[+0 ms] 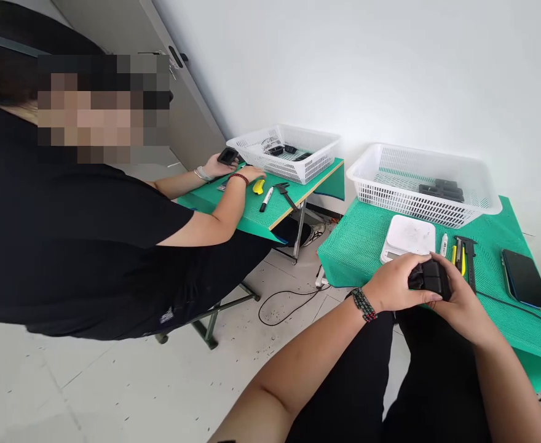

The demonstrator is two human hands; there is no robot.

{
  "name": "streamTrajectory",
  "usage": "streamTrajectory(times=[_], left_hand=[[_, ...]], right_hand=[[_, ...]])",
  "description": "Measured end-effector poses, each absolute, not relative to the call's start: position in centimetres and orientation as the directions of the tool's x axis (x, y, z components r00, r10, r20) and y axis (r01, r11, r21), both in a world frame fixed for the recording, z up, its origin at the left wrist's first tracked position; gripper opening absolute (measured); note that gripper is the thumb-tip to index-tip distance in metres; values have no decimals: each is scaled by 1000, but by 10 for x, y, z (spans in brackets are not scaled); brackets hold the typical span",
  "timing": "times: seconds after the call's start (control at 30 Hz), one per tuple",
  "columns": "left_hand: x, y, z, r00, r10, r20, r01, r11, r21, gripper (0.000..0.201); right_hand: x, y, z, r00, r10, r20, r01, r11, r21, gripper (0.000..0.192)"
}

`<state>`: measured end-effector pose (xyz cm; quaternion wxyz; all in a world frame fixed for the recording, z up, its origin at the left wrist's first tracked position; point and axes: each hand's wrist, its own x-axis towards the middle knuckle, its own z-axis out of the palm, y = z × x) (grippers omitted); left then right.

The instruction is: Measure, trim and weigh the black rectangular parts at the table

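The person is holding a small black block [430, 278] between both hands, just off the near edge of the green-matted worktop [358, 246] and above their lap. The block is looking matte, dark and boxy, with rounded corners; finer detail is hidden by the fingers. The left hand [397, 284] is wrapping over its left side, a beaded bracelet [363, 304] sitting on that wrist, and the right hand [459, 301] is closing around its right side and underneath, so both hands are gripping the one piece.

Just beyond the hands a white scale [409, 237] is sitting on the mat, and beside it a marker [444, 244], yellow-handled tools and a dark caliper [468, 258] are lying in a row. A white basket [425, 178] is standing at the far edge against the wall, holding more black pieces. A phone [524, 280] is lying near the right edge, with a cable running past it toward the corner.

The strip of mat between scale and near edge is narrow. To the left, open floor is lying between this worktop and a second one, where another person [67, 234] in black is sitting, both of their hands resting by a similar basket [284, 151], one on a black piece.
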<state>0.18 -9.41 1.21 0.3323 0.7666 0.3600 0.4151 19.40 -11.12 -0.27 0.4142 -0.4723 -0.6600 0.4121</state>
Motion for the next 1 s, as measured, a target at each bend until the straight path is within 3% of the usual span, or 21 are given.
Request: streamTrajectory(times=[0.3,0.57,0.8,0.9,1.0], left_hand=[[0,-105,8,444,769,460,248,-598,762,78],[1,-111,4,432,765,477,179,-591,786,64],[4,-107,-1,158,779,607,40,-619,784,45],[4,-104,-8,-1,835,550,-22,-550,835,45],[4,-101,-11,-61,900,432,-129,-436,891,46]], right_hand=[[186,-121,7,-215,966,147,206,192,-960,93],[187,-120,13,-207,956,206,151,239,-959,73],[173,-118,18,-205,969,136,-15,136,-991,68],[165,-117,18,-233,969,77,-75,61,-995,73],[161,-117,17,-214,975,65,-126,38,-991,75]])
